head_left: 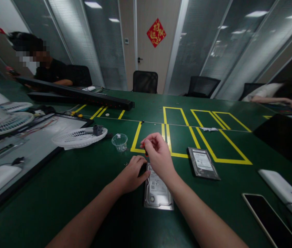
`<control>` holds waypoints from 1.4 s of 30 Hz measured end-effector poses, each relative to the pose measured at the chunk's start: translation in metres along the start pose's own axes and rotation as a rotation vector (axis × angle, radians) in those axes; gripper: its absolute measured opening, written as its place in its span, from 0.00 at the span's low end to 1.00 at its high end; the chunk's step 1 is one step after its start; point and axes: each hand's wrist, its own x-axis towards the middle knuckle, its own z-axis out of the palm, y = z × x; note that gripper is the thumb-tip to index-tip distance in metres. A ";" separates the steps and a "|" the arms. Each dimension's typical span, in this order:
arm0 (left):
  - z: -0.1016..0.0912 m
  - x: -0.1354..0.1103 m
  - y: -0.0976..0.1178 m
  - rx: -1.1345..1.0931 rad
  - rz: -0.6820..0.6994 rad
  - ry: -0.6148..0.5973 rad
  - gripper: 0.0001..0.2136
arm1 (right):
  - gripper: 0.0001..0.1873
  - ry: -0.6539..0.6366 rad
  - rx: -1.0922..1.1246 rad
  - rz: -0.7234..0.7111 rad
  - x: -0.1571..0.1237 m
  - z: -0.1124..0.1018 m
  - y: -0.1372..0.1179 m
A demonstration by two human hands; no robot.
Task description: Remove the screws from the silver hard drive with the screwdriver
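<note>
Drive [158, 197], two hands, one tool [146, 152]

Drive: flat on the counter [135, 224], near, label up; its far end is partly hidden from me by the hands.

Left hand [135, 174]: at the drive's far left corner, thumb against the edge. I cannot tell whether its fingers pinch or merely rest.

Right hand [159, 151]: fingers pinching the red and black tool above the drive's far end; its tip is not clear to me.

Surroundings: second drive [203, 163], right, near yellow tape [228, 161]; clear cup [120, 143], farther left; tiny bits [126, 164], loose beside the left hand.

Hazards, in my judgement: a light left hold could let the drive swivel under sideways force; a slip of the tool could scratch it; a careless left sweep could scatter the bits or tip the cup.
</note>
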 end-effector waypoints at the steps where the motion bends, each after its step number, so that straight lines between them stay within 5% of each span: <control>1: 0.000 0.000 0.000 0.000 0.001 0.002 0.19 | 0.06 0.001 0.000 0.000 0.000 0.000 0.000; 42: 0.005 0.000 -0.006 0.005 0.022 0.013 0.18 | 0.06 -0.020 0.066 -0.019 0.000 0.001 0.001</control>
